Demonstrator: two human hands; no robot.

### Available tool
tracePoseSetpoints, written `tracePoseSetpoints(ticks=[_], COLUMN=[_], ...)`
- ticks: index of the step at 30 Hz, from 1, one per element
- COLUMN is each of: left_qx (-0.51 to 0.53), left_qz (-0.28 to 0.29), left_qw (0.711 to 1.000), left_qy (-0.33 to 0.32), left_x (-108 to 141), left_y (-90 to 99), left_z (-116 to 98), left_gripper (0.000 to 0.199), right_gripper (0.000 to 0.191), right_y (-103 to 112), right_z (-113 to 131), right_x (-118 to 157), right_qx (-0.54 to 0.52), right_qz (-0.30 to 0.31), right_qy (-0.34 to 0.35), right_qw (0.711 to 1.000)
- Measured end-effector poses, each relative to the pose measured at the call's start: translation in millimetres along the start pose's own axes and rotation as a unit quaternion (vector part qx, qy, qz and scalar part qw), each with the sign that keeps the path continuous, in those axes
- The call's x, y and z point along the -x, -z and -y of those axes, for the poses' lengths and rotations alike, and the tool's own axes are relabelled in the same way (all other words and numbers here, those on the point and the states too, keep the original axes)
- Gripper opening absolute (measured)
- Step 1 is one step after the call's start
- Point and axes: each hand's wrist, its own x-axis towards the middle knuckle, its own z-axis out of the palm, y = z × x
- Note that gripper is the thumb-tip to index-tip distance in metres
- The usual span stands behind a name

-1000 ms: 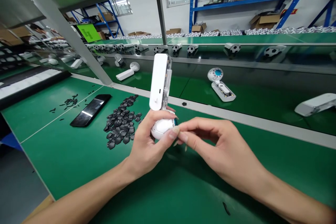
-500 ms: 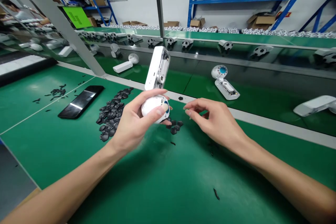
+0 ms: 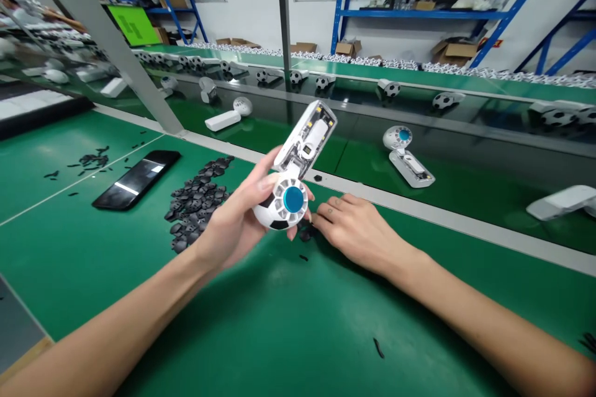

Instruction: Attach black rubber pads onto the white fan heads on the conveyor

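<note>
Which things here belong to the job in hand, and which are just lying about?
In use: left hand gripping a football-patterned handheld fan; right hand beside small black pieces.

Lying about: black smartphone; another handheld fan; cardboard boxes.

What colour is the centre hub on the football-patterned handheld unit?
Blue hub, ringed by white vents; best seen in the head view.

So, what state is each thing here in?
Football-patterned handheld fan, held up, clear handle showing its insides.
Left hand, gripping it.
Right hand, empty, resting on the green belt.
Black pieces, heaped loose.
Phone, lying flat, screen dark.
Second fan, lying on the belt.
</note>
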Motion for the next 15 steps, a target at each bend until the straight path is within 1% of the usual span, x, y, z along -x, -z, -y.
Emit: tracePoseSetpoints(ticks=[2,4,6,8,9,10,11,13,15], left_qx=[0.023,0.041,0.049,0.032,0.012,-0.012,-0.041,-0.107,-0.177], left_qz=[0.007,0.016,0.020,0.016,0.015,0.011,0.009,0.004,-0.004], left_qw=[1.000,0.999,0.998,0.999,0.999,0.999,0.999,0.994,0.983], left_qy=[0.015,0.022,0.031,0.037,0.036,0.031,0.021,-0.006,-0.037], left_x=[-0.7,-1.3,-1.6,-1.5,-1.4,-1.3,-1.2,-1.2,-1.3], left_y=[1.3,4.8,8.9,11.6,12.2,12.2,11.7,9.7,7.4], left_z=[-0.5,-0.1,1.2,3.1,4.1,4.9,5.5,5.6,4.3], left_gripper=[0.051,0.042,0.043,0.048,0.051,0.053,0.053,0.049,0.045], right_gripper=[0.022,0.024,0.024,0.022,0.020,0.017,0.014,0.013,0.016], right_y=[-1.2,-1.2,-0.8,0.0,0.8,2.3,4.7,12.7,24.4], right_z=[6.6,10.9,11.2,7.1,3.9,0.3,-3.4,-9.5,-12.6], right_x=[-3.0,-5.2,-5.8,-4.2,-2.4,-0.2,2.4,7.7,12.1], right_qx=[0.035,0.046,0.032,-0.005,-0.035,-0.070,-0.108,-0.169,-0.171], right_qz=[-0.022,-0.030,-0.024,-0.013,-0.017,-0.033,-0.065,-0.164,-0.270], right_qy=[0.001,-0.019,-0.042,-0.071,-0.089,-0.108,-0.126,-0.153,-0.160], right_qw=[0.999,0.998,0.998,0.997,0.995,0.991,0.984,0.960,0.934])
